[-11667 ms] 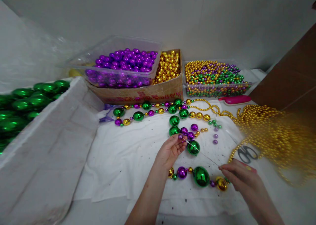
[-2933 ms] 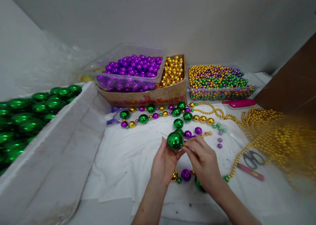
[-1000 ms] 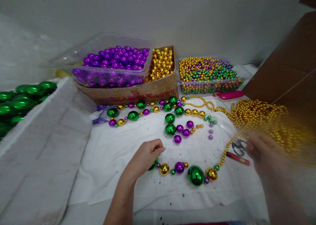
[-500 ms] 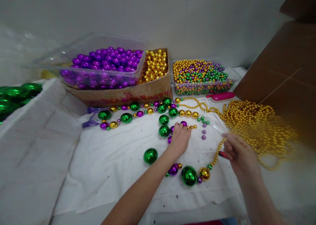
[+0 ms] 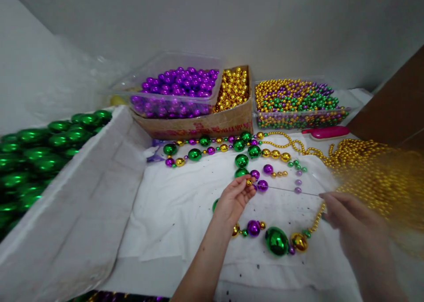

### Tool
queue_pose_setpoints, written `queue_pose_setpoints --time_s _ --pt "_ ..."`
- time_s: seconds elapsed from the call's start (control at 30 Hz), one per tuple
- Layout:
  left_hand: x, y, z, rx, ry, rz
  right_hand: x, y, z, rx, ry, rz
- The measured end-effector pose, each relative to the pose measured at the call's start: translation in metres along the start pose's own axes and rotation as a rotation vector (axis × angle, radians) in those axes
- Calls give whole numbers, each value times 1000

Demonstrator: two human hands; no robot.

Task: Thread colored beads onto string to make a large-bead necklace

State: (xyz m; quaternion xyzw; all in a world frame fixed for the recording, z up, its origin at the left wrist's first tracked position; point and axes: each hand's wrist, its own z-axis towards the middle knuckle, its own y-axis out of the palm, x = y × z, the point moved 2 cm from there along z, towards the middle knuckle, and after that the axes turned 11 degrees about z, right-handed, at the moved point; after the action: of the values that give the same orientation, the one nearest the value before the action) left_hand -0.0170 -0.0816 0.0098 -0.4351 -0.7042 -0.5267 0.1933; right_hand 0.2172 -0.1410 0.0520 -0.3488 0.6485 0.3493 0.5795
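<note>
My left hand (image 5: 236, 200) is raised over the white cloth, thumb and fingers pinching a small gold bead (image 5: 249, 183). My right hand (image 5: 347, 216) is closed on a thin straight needle or string (image 5: 288, 190), which stretches left to the fingers of my left hand. Beneath my right hand runs a strand of small gold beads (image 5: 317, 218); whether the fingers grip it is hidden. That strand leads to a large gold bead (image 5: 299, 242), a large green bead (image 5: 277, 241) and a purple bead (image 5: 253, 228). Loose purple beads (image 5: 263, 186) and small gold beads (image 5: 280, 174) lie near my left hand.
A clear tub of purple beads (image 5: 180, 83) rests on a cardboard box (image 5: 198, 127) with gold beads. Right of it stands a tub of mixed beads (image 5: 298, 99). A finished-looking strand (image 5: 194, 154), gold chains (image 5: 357, 174), a pink-handled brush (image 5: 329, 132) and a box of green beads (image 5: 132, 160) surround the cloth.
My left hand has lifted from the loose beads with a gold bead in its fingers. A thin line now spans both hands. The view has shifted left.
</note>
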Motion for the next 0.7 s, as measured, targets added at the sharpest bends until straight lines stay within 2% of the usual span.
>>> queue_pose_setpoints --time_s 0.13,0.5,0.7 --pt "-2 -2 1 21 -7 -59 -8 2 -8 56 -11 56" --pt "-6 -1 -1 -12 -9 -25 -15 5 -10 32 -58 -71" --pt "-6 1 -2 -18 1 5 -12 -1 -10 28 -75 -108"
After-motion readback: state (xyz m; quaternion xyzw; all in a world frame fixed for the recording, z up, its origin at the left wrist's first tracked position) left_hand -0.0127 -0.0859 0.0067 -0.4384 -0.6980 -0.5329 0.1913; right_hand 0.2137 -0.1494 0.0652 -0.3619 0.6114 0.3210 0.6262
